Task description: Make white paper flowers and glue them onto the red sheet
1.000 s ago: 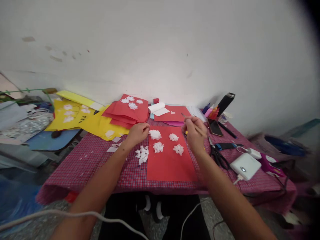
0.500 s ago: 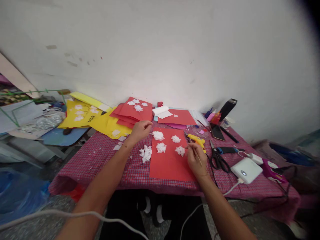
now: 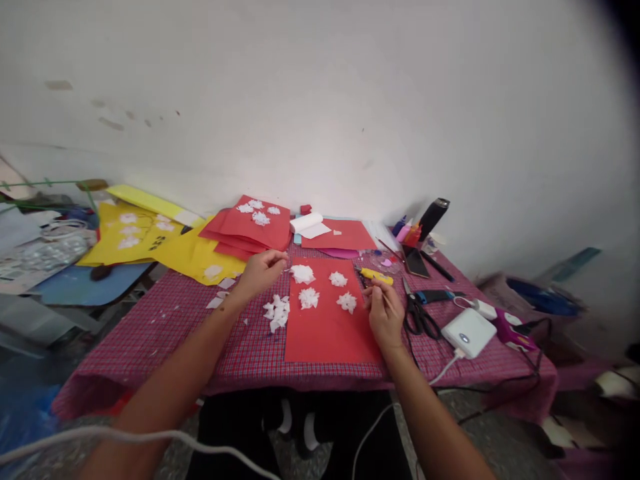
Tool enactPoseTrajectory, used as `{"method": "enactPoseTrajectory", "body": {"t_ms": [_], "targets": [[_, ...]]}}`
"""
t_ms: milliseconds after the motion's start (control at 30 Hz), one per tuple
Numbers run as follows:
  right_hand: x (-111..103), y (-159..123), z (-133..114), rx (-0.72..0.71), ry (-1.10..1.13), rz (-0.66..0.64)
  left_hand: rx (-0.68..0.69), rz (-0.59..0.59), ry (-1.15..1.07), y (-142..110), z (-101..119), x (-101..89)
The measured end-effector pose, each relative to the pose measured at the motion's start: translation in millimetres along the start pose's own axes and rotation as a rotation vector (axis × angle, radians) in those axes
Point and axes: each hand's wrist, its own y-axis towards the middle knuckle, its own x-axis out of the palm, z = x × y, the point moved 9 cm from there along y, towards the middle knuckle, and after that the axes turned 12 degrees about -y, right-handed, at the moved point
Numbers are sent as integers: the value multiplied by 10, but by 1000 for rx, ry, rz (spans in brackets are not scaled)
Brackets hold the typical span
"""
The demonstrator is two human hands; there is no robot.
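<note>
A red sheet of paper lies before me on the checked cloth, with several crumpled white paper flowers on its upper part. My left hand hovers left of the top-left flower, fingertips pinched together; whatever is between them is too small to make out. At the sheet's right edge, my right hand is closed around a thin wooden stick, mostly hidden by the fingers now. Behind that hand rests a yellow glue gun. A pile of small white paper pieces sits left of the sheet.
Scissors, a blue-and-black cutter and a white power bank with cables lie to the right. Behind are a phone and a dark flask. Red cards and yellow bags occupy the back left.
The whole view has shifted, so the table sits further left. My hands keep nearly the same places over the sheet; the stick in my right hand shows less than before.
</note>
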Motion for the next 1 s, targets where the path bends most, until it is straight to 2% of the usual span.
{"method": "enactPoseTrajectory", "body": {"t_ms": [100, 200, 267, 333, 400, 467, 533, 733, 867, 1000], "targets": [[-22, -13, 6, 29, 20, 26, 108, 74, 164, -11, -9, -91], [-93, 115, 101, 78, 11, -21, 204, 36, 274, -13, 2, -63], [-199, 288, 189, 68, -106, -98, 226, 12, 298, -17, -3, -42], [-307, 466, 288, 12, -327, -217, 233, -11, 307, -24, -11, -17], [-443, 598, 395, -44, -547, -271, 231, -34, 323, -31, -24, 15], [-472, 627, 505, -85, -709, -366, 224, -46, 343, -40, -33, 36], [-485, 597, 586, -97, -824, -396, 218, -46, 360, -54, -28, 44], [-449, 500, 618, -220, -1000, -481, 219, -50, 368, -105, 32, 61], [-504, 658, 684, -295, -1077, -595, 213, -89, 371, -109, 7, 110], [-527, 879, 720, -283, -1105, -592, 208, -104, 350, -100, -35, 126]]}}
